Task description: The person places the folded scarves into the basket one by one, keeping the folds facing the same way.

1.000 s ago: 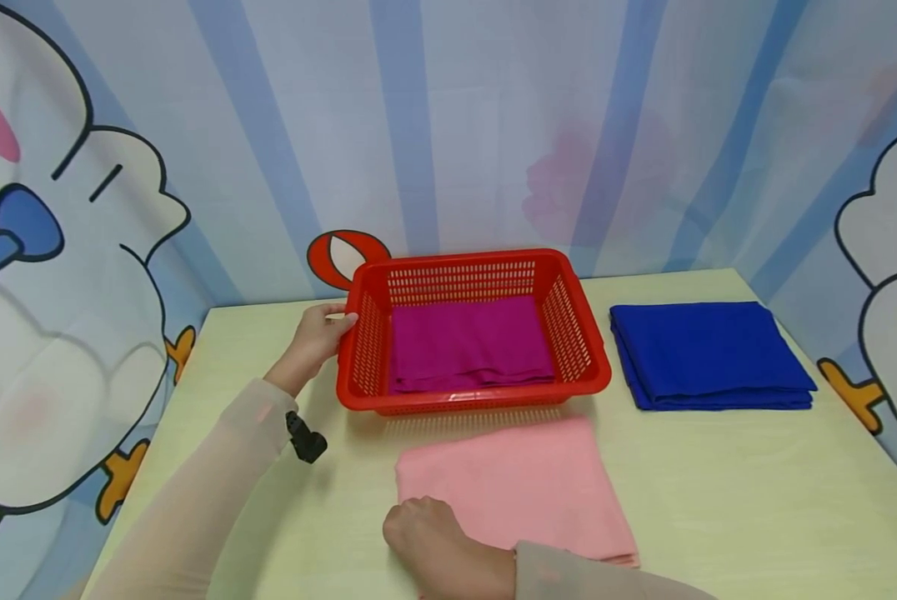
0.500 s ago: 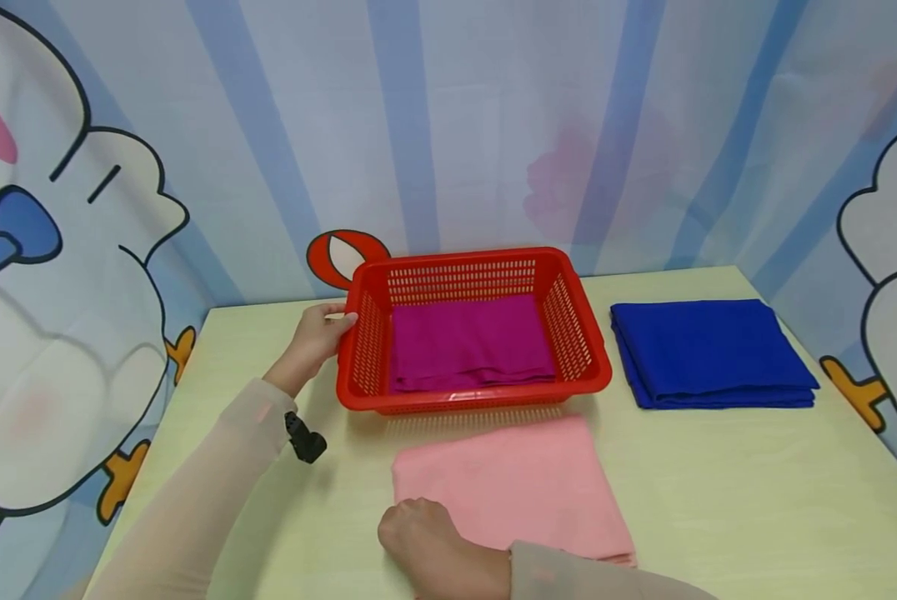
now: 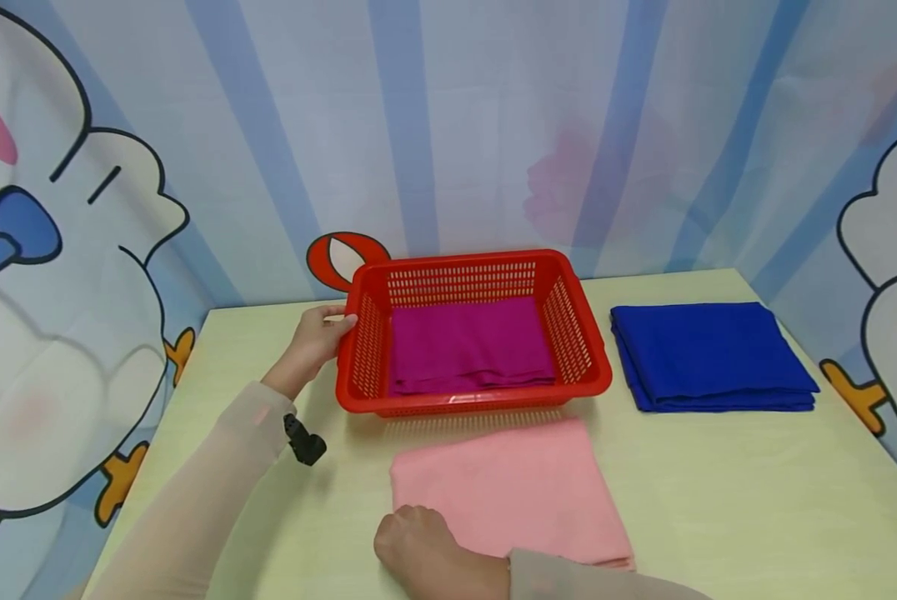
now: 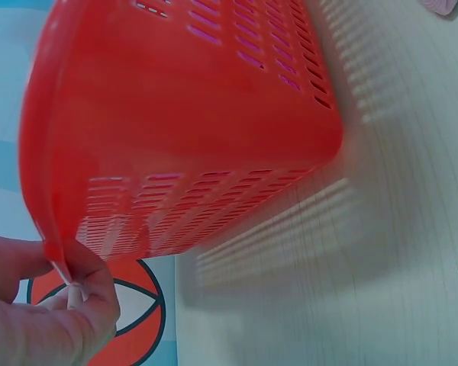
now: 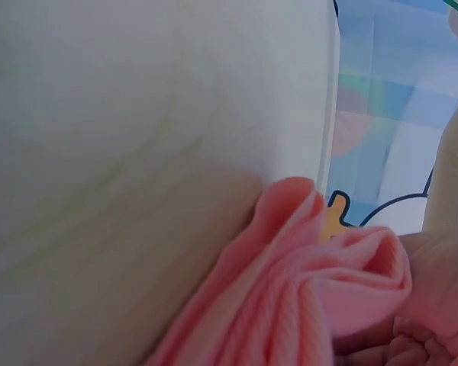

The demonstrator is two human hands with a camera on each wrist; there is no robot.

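Observation:
A red plastic basket with slotted walls stands at the back middle of the table, and a folded magenta cloth lies in it. My left hand pinches the basket's left rim between thumb and fingers, as the left wrist view also shows. In front of the basket lies a folded pink cloth. My right hand grips its near left edge, with fingers curled. Bunched layers of that pink cloth fill the lower part of the right wrist view, beside the hand's curled fingers.
A folded blue cloth lies on the right side of the pale table. A printed curtain with cartoon figures hangs along the table's back and sides. A small black device is strapped to the left wrist.
My right hand and the pink cloth it grips have shifted slightly to the left. The left hand, the basket and the blue cloth stay in place.

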